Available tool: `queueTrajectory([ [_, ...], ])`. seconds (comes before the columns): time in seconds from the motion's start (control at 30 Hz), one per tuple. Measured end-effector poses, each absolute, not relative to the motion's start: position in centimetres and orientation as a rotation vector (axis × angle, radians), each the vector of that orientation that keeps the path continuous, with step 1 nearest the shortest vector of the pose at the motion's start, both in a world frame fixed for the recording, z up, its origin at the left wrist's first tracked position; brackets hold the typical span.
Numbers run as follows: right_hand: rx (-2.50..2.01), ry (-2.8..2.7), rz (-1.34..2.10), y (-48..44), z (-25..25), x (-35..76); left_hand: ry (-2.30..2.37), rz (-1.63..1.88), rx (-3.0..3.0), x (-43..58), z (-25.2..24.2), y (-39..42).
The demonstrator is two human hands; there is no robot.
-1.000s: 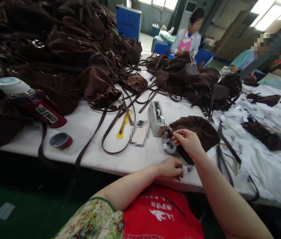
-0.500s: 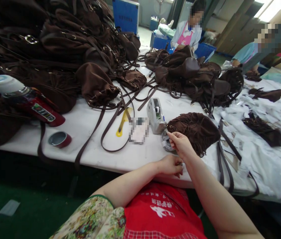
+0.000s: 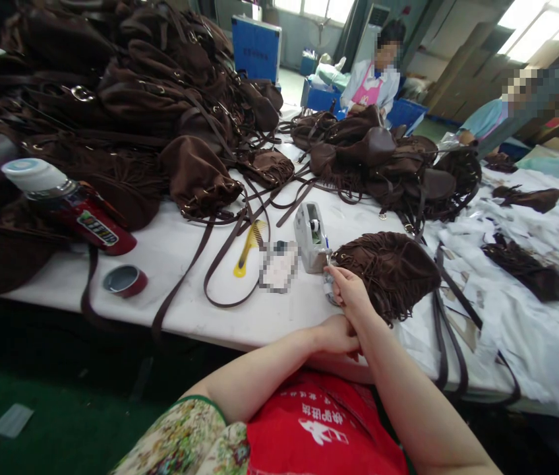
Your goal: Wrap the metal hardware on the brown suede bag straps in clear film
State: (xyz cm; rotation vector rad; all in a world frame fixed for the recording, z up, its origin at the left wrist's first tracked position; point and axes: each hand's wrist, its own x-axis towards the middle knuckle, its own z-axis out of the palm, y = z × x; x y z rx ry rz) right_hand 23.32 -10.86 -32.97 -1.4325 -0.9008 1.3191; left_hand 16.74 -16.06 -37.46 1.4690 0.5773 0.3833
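My right hand (image 3: 347,293) is pinched shut on a small crumpled whitish piece beside the grey tape dispenser (image 3: 310,236), at the near edge of a brown fringed suede bag (image 3: 391,270). My left hand (image 3: 337,335) rests closed at the table's front edge, partly tucked under my right wrist; whatever its fingers hold is hidden. Both hands sit over the white table (image 3: 171,254).
A large heap of brown bags (image 3: 126,105) fills the left and back, with long straps (image 3: 220,254) trailing across the table. A yellow comb (image 3: 248,247), a red tape roll (image 3: 124,281) and a red bottle (image 3: 69,206) lie left. White paper (image 3: 521,277) covers the right. Two people work behind.
My right hand has drawn back from the fringed bag's opening toward me and lower, now beside the tape dispenser. My left hand has stayed at the table edge.
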Motion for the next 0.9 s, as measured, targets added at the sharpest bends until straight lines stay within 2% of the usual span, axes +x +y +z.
queueTrajectory([
  [0.47, -1.636, -1.02, 1.257, -9.5, -33.3, 24.5, 0.499, 0.393, 1.26, 17.5, -38.4, -15.8],
  [0.73, -1.67, -1.18, 1.245, -15.9, -28.9, 27.7, 0.483, 0.393, 1.19, 17.4, -38.0, -15.9],
  [0.9, -1.733, -1.141, 1.349, -20.8, -28.8, 30.5, 0.449, 0.408, 1.172, 17.1, -37.7, -15.7],
])
